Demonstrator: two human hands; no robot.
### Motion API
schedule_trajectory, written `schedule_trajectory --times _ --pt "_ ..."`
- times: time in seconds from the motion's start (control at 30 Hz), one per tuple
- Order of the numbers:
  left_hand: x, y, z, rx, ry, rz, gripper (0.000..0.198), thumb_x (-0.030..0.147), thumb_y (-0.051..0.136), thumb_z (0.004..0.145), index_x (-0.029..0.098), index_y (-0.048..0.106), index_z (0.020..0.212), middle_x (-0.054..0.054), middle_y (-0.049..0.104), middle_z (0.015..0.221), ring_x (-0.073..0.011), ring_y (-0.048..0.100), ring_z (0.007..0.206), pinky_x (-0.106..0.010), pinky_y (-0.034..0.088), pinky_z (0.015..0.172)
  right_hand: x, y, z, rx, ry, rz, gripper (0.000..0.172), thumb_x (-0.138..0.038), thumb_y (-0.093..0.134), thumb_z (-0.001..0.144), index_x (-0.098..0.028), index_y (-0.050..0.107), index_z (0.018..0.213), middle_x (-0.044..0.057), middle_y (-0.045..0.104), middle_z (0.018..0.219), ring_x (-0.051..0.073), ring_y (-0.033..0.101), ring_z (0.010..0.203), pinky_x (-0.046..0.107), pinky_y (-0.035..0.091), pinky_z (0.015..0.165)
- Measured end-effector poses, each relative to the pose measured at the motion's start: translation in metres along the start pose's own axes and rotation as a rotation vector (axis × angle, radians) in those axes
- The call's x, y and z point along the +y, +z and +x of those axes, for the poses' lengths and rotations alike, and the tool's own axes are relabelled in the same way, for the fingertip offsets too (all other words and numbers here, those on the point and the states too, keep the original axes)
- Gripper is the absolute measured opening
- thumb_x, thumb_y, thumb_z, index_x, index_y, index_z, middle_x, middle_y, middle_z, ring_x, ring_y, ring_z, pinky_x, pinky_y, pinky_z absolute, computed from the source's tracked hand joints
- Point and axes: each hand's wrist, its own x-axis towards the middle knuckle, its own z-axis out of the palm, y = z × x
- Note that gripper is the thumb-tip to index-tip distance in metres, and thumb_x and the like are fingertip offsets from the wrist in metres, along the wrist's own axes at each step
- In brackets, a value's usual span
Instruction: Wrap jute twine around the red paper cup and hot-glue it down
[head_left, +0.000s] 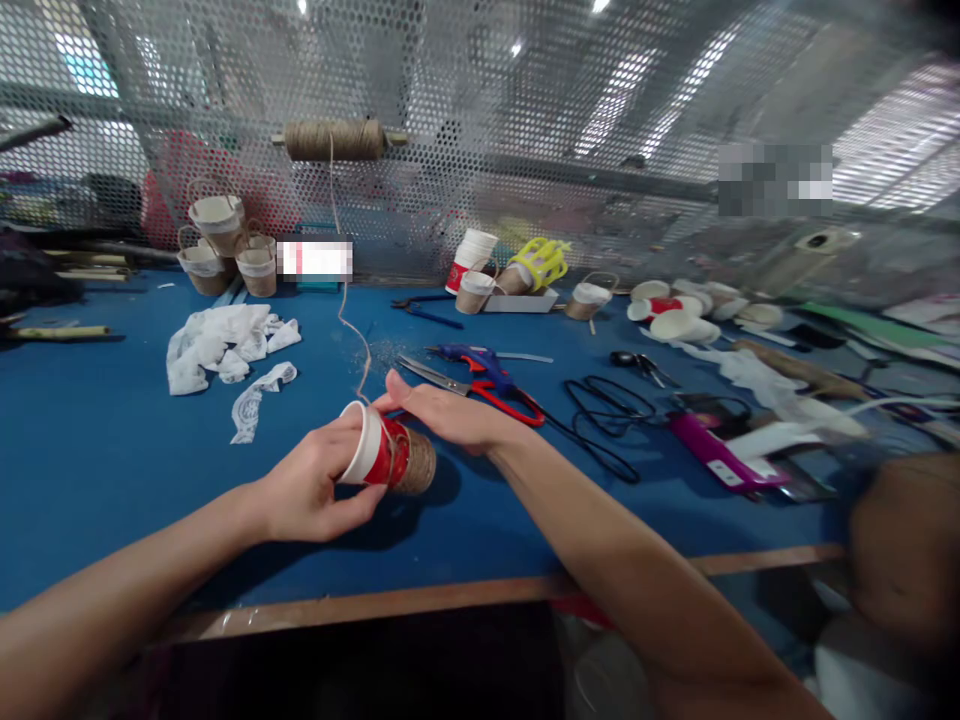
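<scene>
My left hand (326, 480) grips a paper cup (365, 445) tilted on its side, fingers in its mouth and thumb underneath. The cup is white and red, with its lower part wrapped in brown twine (420, 462). A strand of twine (346, 310) runs down to the cup from a spool (334, 140) on a rod. My right hand (450, 415) lies along the cup's far side, fingers stretched out and thumb raised; its fingertips are partly hidden by the cup. Just beyond it are red-handled scissors (499, 395) and a blue glue gun (480, 358).
White lace (217, 345) lies at left, with twine-wrapped cups (217, 225) stacked behind. Stacked paper cups (472, 255), pliers (427, 310), keys (645, 365), a black cord (611, 410) and a purple tool (716, 455) are on the blue table (97, 450). Perforated metal mesh (465, 60) stands behind.
</scene>
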Motion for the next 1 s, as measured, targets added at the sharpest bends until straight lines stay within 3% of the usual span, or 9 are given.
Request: schedule_trajectory --times 0.1,0.17,0.27,0.4,0.53,0.7,1.0 --pt "0.006 0.001 0.001 -0.048 0.030 -0.047 0.010 0.009 0.051 0.073 0.016 0.054 0.068 -0.003 0.061 0.067 -0.0143 0.050 0.066 -0.030 0.045 0.073 -0.001 0.008 0.002 -0.072 0.016 0.291 0.048 -0.060 0.045 0.078 -0.019 0.069 0.086 0.003 0.069 0.081 0.013 0.061 0.076 0.029 0.044 0.078" --pt "0.007 0.002 0.001 -0.071 0.014 -0.076 0.010 0.008 0.051 0.073 0.016 0.054 0.069 -0.002 0.061 0.067 -0.0137 0.049 0.065 -0.029 0.045 0.073 -0.002 0.009 0.001 0.030 -0.024 0.393 0.029 -0.045 0.063 0.071 -0.020 0.069 0.083 0.000 0.068 0.079 0.011 0.059 0.073 0.025 0.044 0.075" --pt "0.006 0.002 0.000 -0.077 -0.120 -0.137 0.010 0.011 0.051 0.074 0.015 0.053 0.066 -0.001 0.057 0.065 -0.0126 0.046 0.062 -0.029 0.044 0.069 -0.001 0.006 -0.004 0.235 -0.107 0.429 0.011 -0.029 0.069 0.067 -0.019 0.068 0.071 -0.002 0.066 0.074 0.007 0.056 0.068 0.021 0.042 0.071" --pt "0.002 0.002 -0.001 -0.055 -0.512 -0.431 0.010 0.022 0.054 0.076 0.014 0.055 0.071 0.001 0.051 0.061 -0.0092 0.042 0.054 -0.022 0.039 0.052 0.003 0.000 -0.010 0.400 -0.233 0.457 0.010 -0.029 0.067 0.070 -0.019 0.067 0.068 -0.004 0.063 0.065 0.006 0.052 0.060 0.020 0.040 0.059" --pt "0.001 0.001 0.000 -0.035 -0.770 -0.734 0.021 0.031 0.062 0.071 0.012 0.059 0.079 0.000 0.057 0.065 -0.0102 0.047 0.056 -0.023 0.041 0.056 0.007 -0.003 -0.013 0.524 -0.340 0.407 0.011 -0.030 0.068 0.069 -0.019 0.068 0.069 -0.003 0.062 0.061 0.006 0.051 0.056 0.021 0.039 0.055" --pt "0.002 0.000 0.004 -0.014 -0.860 -0.854 0.025 0.033 0.064 0.071 0.011 0.061 0.081 -0.001 0.060 0.069 -0.0112 0.051 0.062 -0.025 0.043 0.065 0.009 -0.003 -0.014 0.584 -0.392 0.355 0.010 -0.029 0.068 0.071 -0.020 0.069 0.070 -0.003 0.062 0.060 0.006 0.052 0.056 0.021 0.041 0.055" --pt "0.004 -0.001 0.004 -0.033 -0.869 -0.890 0.019 0.030 0.061 0.075 0.011 0.059 0.078 0.001 0.057 0.066 -0.0080 0.047 0.058 -0.020 0.039 0.059 0.006 -0.001 -0.016 0.687 -0.386 0.310 0.009 -0.028 0.067 0.071 -0.020 0.068 0.068 -0.003 0.062 0.059 0.007 0.053 0.056 0.023 0.043 0.058"
